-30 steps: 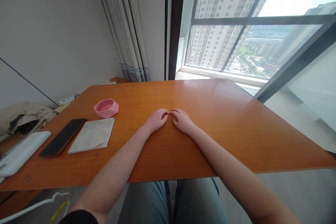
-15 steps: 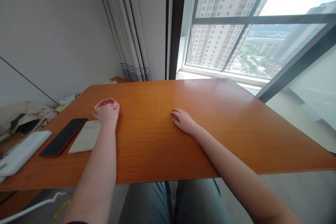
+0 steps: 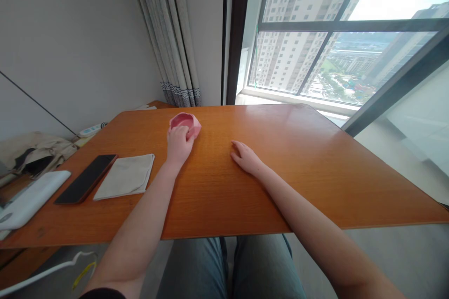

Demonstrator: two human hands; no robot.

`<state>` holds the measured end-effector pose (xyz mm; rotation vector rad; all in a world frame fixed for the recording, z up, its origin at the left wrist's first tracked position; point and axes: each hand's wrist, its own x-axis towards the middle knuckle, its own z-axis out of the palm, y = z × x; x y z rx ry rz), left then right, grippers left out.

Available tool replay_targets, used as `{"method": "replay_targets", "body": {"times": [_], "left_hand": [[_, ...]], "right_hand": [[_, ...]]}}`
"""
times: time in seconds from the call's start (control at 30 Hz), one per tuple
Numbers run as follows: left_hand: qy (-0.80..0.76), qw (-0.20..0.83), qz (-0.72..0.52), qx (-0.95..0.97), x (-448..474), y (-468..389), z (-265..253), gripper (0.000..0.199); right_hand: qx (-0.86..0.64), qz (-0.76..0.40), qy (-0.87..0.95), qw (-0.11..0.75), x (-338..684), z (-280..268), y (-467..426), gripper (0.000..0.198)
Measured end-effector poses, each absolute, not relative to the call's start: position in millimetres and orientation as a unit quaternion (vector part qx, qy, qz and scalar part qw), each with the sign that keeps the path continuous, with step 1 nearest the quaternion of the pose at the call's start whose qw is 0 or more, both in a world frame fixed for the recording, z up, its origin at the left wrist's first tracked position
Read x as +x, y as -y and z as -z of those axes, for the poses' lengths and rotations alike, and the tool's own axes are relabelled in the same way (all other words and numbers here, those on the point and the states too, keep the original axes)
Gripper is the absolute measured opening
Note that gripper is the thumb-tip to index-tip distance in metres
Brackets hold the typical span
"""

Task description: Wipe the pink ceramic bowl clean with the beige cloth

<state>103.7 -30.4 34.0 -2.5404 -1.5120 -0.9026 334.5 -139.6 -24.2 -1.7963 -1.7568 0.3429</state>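
A small pink bowl-like dish (image 3: 194,126) with an angular outer wall is over the back left-centre of the wooden table (image 3: 217,196). My left hand (image 3: 179,145) grips its near rim, fingers hooked over the edge. The hand covers part of the near side, and I cannot tell whether the dish touches the tabletop. My right hand (image 3: 247,158) rests to the right of it, palm down and holding nothing, with the fingers stretched out and the thumb apart.
Left of my left arm lie a folded pale cloth (image 3: 124,176), a dark phone-like slab (image 3: 86,180) and a long white object (image 3: 33,201). A beige cloth bundle (image 3: 38,149) sits past the left edge. Beyond the table are a curtain (image 3: 178,56) and a window (image 3: 298,58).
My left hand has carried the pink dish to the right and a little farther back, uncovering the folded cloth. My right hand has barely shifted, its thumb now more apart.
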Motion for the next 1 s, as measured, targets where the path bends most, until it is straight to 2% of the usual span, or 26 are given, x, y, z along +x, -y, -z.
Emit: {"method": "replay_targets", "body": {"times": [0.2, 0.37, 0.47, 0.67, 1.0], "left_hand": [[0.329, -0.021, 0.275, -0.903, 147.0, 63.2, -14.5, 0.012], [0.258, -0.025, 0.237, -0.936, 163.8, 80.3, -10.0, 0.01], [0.245, -0.026, 0.228, -0.942, 168.4, 83.6, -8.1, 0.011], [0.241, -0.038, 0.229, -0.942, 169.4, 79.8, -1.5, 0.013], [0.251, -0.086, 0.225, -0.938, 170.1, 76.4, -2.8, 0.018]], "right_hand": [[-0.646, -0.203, 0.568, 0.468, 335.2, 25.7, 135.2, 0.052], [-0.604, -0.212, 0.539, 0.548, 332.7, 20.1, 134.3, 0.057], [-0.59, -0.199, 0.554, 0.552, 331.3, 19.4, 134.0, 0.053], [-0.601, -0.136, 0.604, 0.506, 331.8, 22.4, 132.3, 0.028], [-0.605, -0.116, 0.606, 0.504, 331.0, 20.2, 130.9, 0.024]]}}
